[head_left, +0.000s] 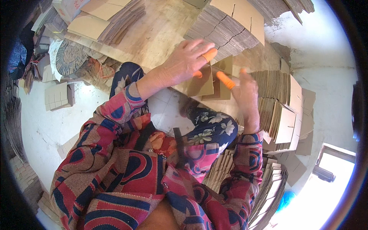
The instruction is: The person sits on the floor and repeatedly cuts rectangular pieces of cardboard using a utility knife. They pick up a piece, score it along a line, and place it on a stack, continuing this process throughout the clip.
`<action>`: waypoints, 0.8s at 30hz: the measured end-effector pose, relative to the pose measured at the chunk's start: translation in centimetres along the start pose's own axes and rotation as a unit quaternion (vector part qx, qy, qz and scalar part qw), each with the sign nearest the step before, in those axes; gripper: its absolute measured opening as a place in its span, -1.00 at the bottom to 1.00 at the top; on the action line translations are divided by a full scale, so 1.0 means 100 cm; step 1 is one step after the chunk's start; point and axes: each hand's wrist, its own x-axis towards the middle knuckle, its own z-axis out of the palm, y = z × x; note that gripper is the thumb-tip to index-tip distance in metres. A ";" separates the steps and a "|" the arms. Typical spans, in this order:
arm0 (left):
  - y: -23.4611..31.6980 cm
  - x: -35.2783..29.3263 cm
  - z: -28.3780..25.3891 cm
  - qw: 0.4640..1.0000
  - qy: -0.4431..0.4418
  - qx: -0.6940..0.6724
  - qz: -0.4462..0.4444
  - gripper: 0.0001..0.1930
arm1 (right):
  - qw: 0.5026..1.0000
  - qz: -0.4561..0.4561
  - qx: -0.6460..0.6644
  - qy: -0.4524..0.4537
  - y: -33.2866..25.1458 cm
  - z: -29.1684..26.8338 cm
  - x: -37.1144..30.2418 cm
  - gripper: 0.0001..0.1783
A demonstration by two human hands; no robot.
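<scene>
My left hand [184,63], with orange finger covers on its thumb and a finger, reaches over the upper edge of a brown cardboard piece [200,82]. The thumb lies on the near side, and the piece seems gripped between thumb and finger. Another cardboard panel [221,91] stands close behind it, on its right. Apart from the cardboard, to the right, is my right hand [246,92], blurred by motion. Its orange-covered thumb points toward the panels and stands away from the fingers; nothing shows in it.
Beyond my hands, a tall stack of slotted cardboard sheets [226,32] rests on a wooden board [161,28]. More stacks stand at right [278,103] and by my right forearm [268,191]. A small slotted cardboard bundle [57,96] lies on the pale floor at left.
</scene>
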 end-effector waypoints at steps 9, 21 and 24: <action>-0.020 0.011 0.016 0.987 -0.097 -0.069 0.106 -0.45 | 0.995 -0.032 0.079 -0.044 -0.025 0.015 -0.021 -0.73; -0.021 0.001 0.006 0.954 -0.153 -0.214 0.143 -0.85 | 0.990 -0.061 0.129 -0.006 -0.029 0.016 -0.040 -0.74; -0.004 -0.005 -0.053 0.973 -0.181 -0.091 0.115 -0.87 | 0.994 -0.062 0.063 0.070 -0.053 0.015 -0.058 -0.60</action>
